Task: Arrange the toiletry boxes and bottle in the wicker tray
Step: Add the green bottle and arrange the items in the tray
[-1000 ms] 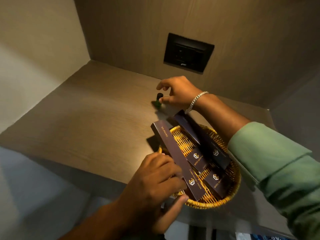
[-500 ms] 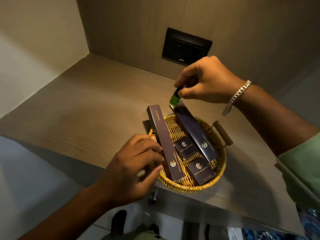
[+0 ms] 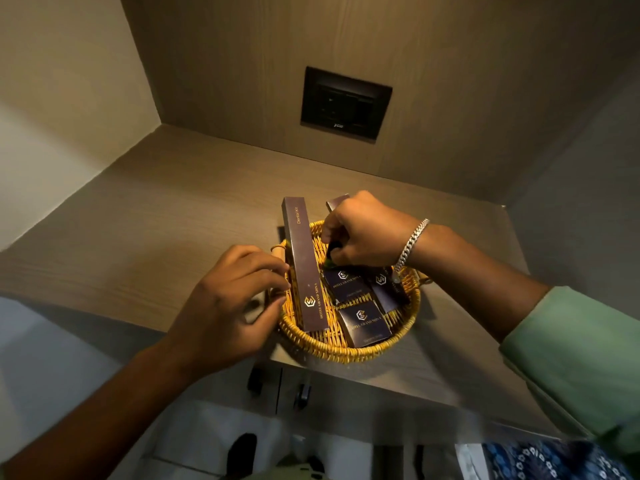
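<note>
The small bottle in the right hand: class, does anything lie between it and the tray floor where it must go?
Nothing visible does. The right hand holds the bottle low over bare wicker in the tray, between the long box and the small boxes. The spot directly beneath is hidden.
</note>
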Demonstrator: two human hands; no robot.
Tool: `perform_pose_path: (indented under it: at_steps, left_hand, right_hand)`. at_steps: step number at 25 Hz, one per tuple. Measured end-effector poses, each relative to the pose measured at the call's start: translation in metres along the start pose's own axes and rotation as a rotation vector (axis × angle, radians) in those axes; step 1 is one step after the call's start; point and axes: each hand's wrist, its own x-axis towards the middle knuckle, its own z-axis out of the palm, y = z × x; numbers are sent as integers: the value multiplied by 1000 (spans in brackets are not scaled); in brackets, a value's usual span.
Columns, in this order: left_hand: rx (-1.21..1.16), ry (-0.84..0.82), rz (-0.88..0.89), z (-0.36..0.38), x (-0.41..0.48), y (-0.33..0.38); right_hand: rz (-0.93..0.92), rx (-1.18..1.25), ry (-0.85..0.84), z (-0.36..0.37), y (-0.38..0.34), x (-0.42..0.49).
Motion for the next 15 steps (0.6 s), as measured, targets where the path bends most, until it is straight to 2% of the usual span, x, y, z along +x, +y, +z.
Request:
perform_pose_path:
  at_steps: [2,4,6,9,11,13,15]
  left_hand:
    - [-5,-6,-42,-3,4,3]
    - [-25,-45,-109,-5,15,5]
    - [-34,-178,-253,-4,40,-1]
    - [-67,-416,-479,0,89,-18]
    - [-101,-526,-533,5,110,-29]
    - [-112,-574,-532,12,115,-38]
    - [-95,-534,-520,16,112,-41]
  right_hand:
    - [44,51,74,-6,7,-2]
    - [121,147,222,-16,19,-1]
    - [214,224,315,-22,32,7]
    - [340,274,223,-16,40,27]
    - [402,234,149,-7,38,39]
    - [431,169,134,0,40,47]
    - [454,125,175,1,44,49]
